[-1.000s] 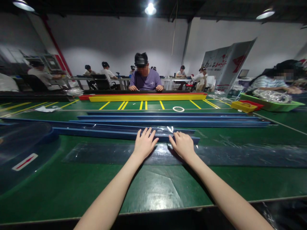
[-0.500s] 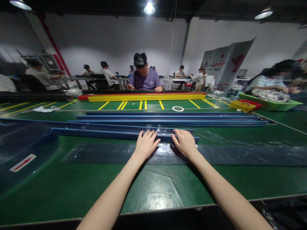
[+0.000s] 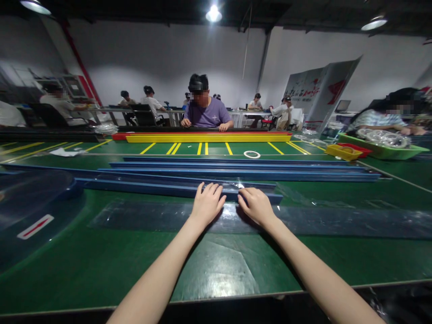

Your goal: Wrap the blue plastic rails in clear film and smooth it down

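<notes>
My left hand (image 3: pixel 209 201) rests over the near blue channel strip (image 3: pixel 162 188), its fingers spread across the front wall and into the groove. Just to the right, my right hand (image 3: pixel 255 204) bends its fingers over the same strip near its right end; whether they pinch anything is hidden. Clear film shows in the groove around my fingertips. Below both wrists a long flat transparent sheet (image 3: pixel 324 221) lies across the green table (image 3: pixel 216 270).
Behind lie more blue strips (image 3: pixel 236 172), a white ring (image 3: pixel 252 154), and yellow (image 3: pixel 209 138) and red strips. A dark transparent curved piece (image 3: pixel 33 211) occupies the left. Yellow (image 3: pixel 343 152) and green trays (image 3: pixel 401 152) stand right. A person in purple (image 3: pixel 211 112) sits opposite.
My right hand has shifted slightly left along the strip, closer to my left hand, and its fingers are more bent. The camera view has moved slightly.
</notes>
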Motion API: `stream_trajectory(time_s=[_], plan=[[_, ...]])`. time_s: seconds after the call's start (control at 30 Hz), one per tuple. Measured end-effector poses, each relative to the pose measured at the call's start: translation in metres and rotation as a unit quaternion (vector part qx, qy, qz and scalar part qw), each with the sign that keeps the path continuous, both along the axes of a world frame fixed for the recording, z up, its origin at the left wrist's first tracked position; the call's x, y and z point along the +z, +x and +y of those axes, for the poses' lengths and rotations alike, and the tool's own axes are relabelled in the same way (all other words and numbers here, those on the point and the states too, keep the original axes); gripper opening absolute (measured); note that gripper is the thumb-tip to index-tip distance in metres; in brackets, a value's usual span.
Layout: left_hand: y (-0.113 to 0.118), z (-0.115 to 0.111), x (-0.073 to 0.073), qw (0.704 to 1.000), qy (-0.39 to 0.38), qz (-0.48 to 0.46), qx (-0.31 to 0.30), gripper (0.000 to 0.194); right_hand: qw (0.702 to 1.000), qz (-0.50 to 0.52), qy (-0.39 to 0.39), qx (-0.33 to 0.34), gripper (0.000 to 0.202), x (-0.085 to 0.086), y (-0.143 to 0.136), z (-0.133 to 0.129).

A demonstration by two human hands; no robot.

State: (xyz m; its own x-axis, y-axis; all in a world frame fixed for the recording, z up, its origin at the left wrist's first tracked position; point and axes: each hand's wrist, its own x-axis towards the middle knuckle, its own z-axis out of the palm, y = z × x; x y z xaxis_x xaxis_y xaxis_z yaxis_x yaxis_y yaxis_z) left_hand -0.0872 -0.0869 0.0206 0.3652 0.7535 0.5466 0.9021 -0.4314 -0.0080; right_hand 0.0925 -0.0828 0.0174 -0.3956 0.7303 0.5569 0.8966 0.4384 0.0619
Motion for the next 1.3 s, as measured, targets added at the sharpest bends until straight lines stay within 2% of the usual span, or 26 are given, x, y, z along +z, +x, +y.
stream_trajectory(time_s=[0.1,0.2,0.33,0.53,0.63,0.73,0.87,1.03,1.17,1.3], plan=[[0.004,-0.002,-0.002,1.0,-0.014,0.01,-0.026,0.031,0.995,0.004,-0.015,0.1,0.032,-0.002,-0.001,0.001],[0.004,-0.002,-0.002,1.0,-0.019,0.011,-0.013,0.029,0.993,0.006,-0.02,0.12,0.034,-0.001,0.002,0.002],[-0.001,0.0,0.002,0.999,-0.007,0.006,0.035,0.027,0.998,0.015,0.005,0.063,0.03,0.006,0.011,0.004],[-0.016,0.006,0.007,0.991,0.027,-0.003,0.132,0.036,0.995,-0.013,0.041,-0.085,0.032,0.015,0.018,0.003],[-0.021,0.007,0.006,0.986,0.033,-0.007,0.162,0.038,0.992,-0.028,0.037,-0.118,0.034,0.015,0.016,0.0],[-0.021,0.007,0.005,0.99,0.037,-0.015,0.137,0.034,0.994,-0.033,0.013,-0.101,0.032,0.013,0.009,-0.003],[-0.008,0.002,0.001,0.998,0.025,-0.019,0.051,0.028,0.998,-0.043,-0.006,-0.039,0.026,0.01,-0.001,-0.007],[0.007,-0.003,-0.005,0.999,0.001,0.015,-0.043,0.031,0.998,-0.032,-0.031,0.051,0.026,0.008,-0.004,-0.007],[0.006,-0.003,-0.004,1.0,-0.009,0.008,-0.023,0.03,0.996,-0.031,-0.052,0.059,0.029,0.011,0.001,-0.006],[0.0,0.001,0.002,1.0,-0.014,0.001,0.022,0.029,0.998,-0.033,-0.054,0.008,0.029,0.014,0.008,-0.004]])
